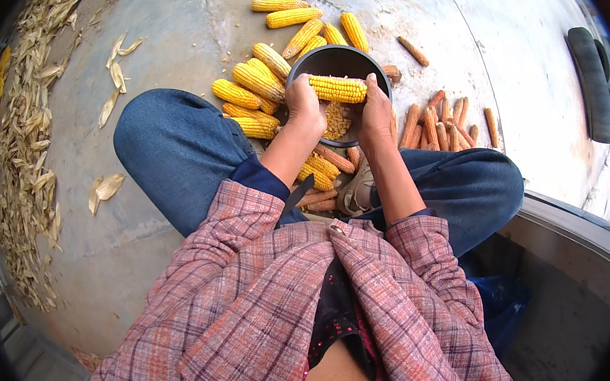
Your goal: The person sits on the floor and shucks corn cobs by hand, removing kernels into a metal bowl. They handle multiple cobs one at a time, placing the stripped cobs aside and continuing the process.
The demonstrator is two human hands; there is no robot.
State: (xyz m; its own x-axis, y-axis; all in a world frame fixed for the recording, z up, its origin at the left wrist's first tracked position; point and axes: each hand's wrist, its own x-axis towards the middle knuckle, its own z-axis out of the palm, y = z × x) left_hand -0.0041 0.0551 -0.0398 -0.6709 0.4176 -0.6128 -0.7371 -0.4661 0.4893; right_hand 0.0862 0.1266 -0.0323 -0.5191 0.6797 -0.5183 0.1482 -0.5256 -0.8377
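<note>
Both my hands hold one ear of yellow corn (338, 88) level above a dark bucket (336, 55). My left hand (306, 104) grips its left end, and my right hand (376, 111) has the right end, thumb pointing up along it. Kernels still cover the side of the ear facing me. Loose kernels (337, 122) lie inside the bucket, partly hidden behind my hands. Yellow ears (259, 82) are heaped against the bucket's left side. Bare reddish cobs (436, 125) are piled to its right.
More ears (294, 17) lie beyond the bucket, and others (317, 173) by my shoe (354, 191). Single cobs (414, 51) are scattered on the concrete floor (171, 54). A long heap of dry husks (28, 151) runs along the left. A dark rolled object (591, 86) stands far right.
</note>
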